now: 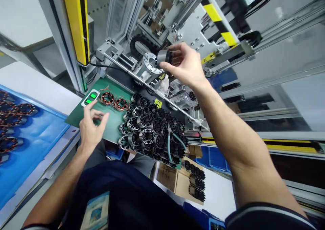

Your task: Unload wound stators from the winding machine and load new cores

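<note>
My right hand is raised in front of the machine and grips a small dark cylindrical motor housing by its sides, right next to a round metal fixture. My left hand hovers over the green mat with fingers loosely apart and holds nothing; its index finger points toward a white box with two green lit buttons. Two copper-wound stators lie on the mat beyond it. A dense pile of several dark motor housings covers the mat's right part.
A blue tray with several wound stators lies at the left. The machine frame with yellow-black markings and a slanted steel rod stands behind. A cardboard box with more housings sits below the bench.
</note>
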`<state>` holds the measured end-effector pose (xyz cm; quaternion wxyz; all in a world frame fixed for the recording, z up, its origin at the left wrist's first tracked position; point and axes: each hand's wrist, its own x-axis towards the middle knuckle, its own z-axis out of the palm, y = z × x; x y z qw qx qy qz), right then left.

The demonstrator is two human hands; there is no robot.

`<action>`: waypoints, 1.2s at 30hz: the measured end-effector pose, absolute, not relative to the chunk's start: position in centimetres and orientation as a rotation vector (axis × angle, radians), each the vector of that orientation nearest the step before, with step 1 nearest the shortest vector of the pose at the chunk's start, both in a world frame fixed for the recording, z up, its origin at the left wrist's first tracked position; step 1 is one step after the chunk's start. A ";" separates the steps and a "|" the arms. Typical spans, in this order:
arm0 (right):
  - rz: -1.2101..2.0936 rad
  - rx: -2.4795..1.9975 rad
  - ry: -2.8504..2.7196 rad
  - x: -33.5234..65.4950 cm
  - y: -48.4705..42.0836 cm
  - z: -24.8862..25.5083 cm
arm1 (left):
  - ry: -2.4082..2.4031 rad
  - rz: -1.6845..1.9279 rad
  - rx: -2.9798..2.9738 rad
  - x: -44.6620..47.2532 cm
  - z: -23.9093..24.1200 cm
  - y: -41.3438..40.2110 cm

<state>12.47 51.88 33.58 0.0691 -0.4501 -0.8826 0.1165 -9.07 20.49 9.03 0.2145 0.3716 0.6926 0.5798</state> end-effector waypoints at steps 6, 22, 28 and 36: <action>0.084 -1.347 -2.732 10.3 58.4 30.4 | 2.271 1.400 1.306 -8.5 4.4 20.2; 0.041 -1.178 -2.985 9.6 64.6 30.6 | 2.248 1.679 1.775 -8.5 4.3 20.6; 0.105 -1.123 -3.081 9.4 65.8 31.6 | 2.227 1.687 1.787 -8.6 4.4 20.6; 0.109 -1.096 -3.125 9.0 65.7 31.4 | 2.222 1.705 1.786 -8.6 4.5 20.5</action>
